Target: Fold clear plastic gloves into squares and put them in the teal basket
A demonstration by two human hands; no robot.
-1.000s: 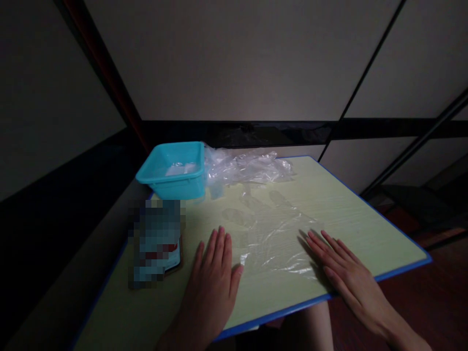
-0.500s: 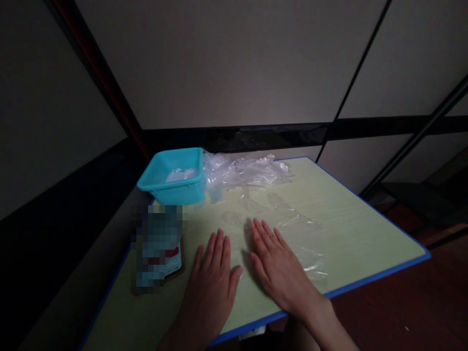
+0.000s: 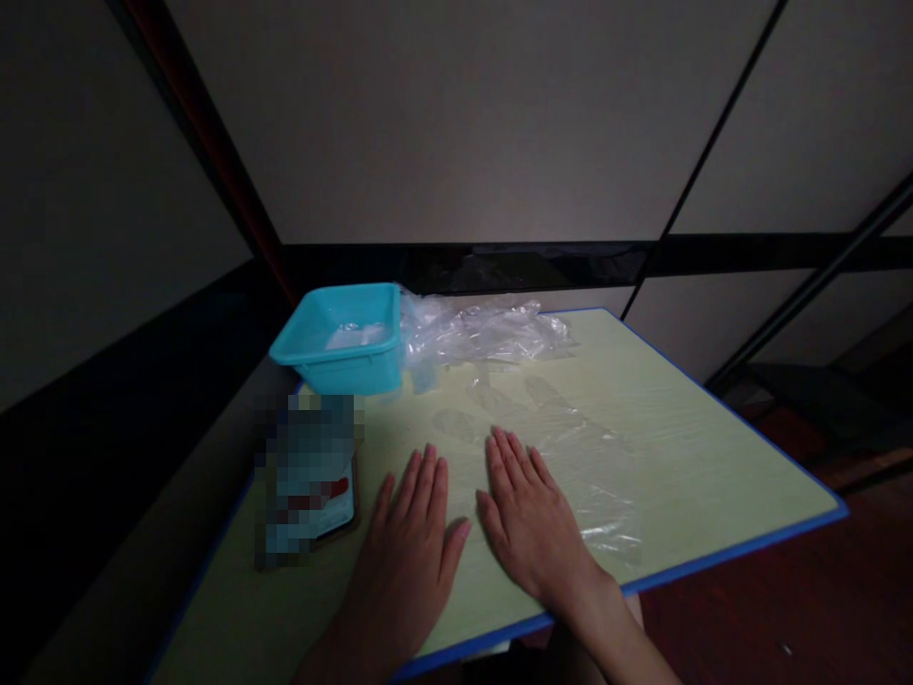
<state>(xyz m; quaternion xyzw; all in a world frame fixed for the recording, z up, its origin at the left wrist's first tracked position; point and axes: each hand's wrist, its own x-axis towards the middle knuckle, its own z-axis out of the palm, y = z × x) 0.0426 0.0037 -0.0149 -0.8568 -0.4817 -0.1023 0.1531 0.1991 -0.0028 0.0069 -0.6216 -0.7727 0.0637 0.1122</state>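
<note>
Palm down near the table's front edge, my left hand (image 3: pixel 406 561) is open, fingers stretched out, holding nothing. The phone (image 3: pixel 335 504), partly blurred out, lies just to its left. My right hand (image 3: pixel 534 523) also rests flat and open, with its fingers stretched out over the left part of a thin clear plastic sheet (image 3: pixel 606 476). The sheet is spread on the table and looks glove-shaped, with finger-like lobes pointing away from me. What lies under my right palm is hidden.
At the back left of the pale green, blue-edged table (image 3: pixel 713 476) stands a turquoise basket (image 3: pixel 349 371) with something whitish inside. Crumpled clear plastic (image 3: pixel 492 328) lies beside it along the back edge. A wall panel (image 3: pixel 456 124) rises behind.
My right hand has shifted slightly left and settled flatter on the table. My left hand has hardly moved. The view has shifted a little.
</note>
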